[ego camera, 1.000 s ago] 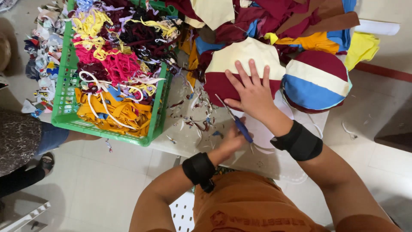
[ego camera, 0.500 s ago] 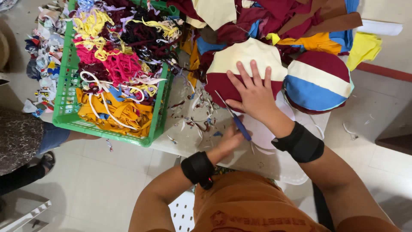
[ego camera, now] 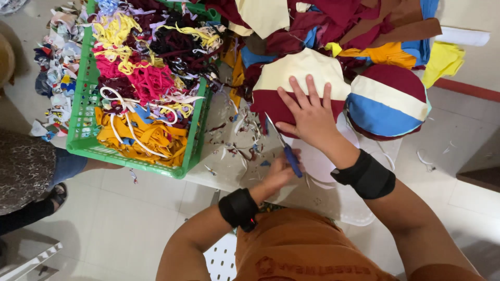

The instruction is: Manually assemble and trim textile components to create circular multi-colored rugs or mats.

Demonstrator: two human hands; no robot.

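My right hand (ego camera: 311,115) lies flat, fingers spread, on a round cream and maroon fabric piece (ego camera: 302,73) on the white table (ego camera: 229,166). My left hand (ego camera: 276,174) grips blue-handled scissors (ego camera: 291,160). The blade points up along the fabric's left edge, just beside my right thumb. Both wrists wear black bands. A second round piece, striped maroon, cream and blue (ego camera: 388,101), lies to the right of my right hand.
A green plastic crate (ego camera: 86,140) full of coloured fabric strips stands at the left. Loose cloth pieces (ego camera: 364,26) are piled at the back. Small offcuts (ego camera: 239,145) litter the table. Another person's leg (ego camera: 31,171) is at the left edge, on the tiled floor.
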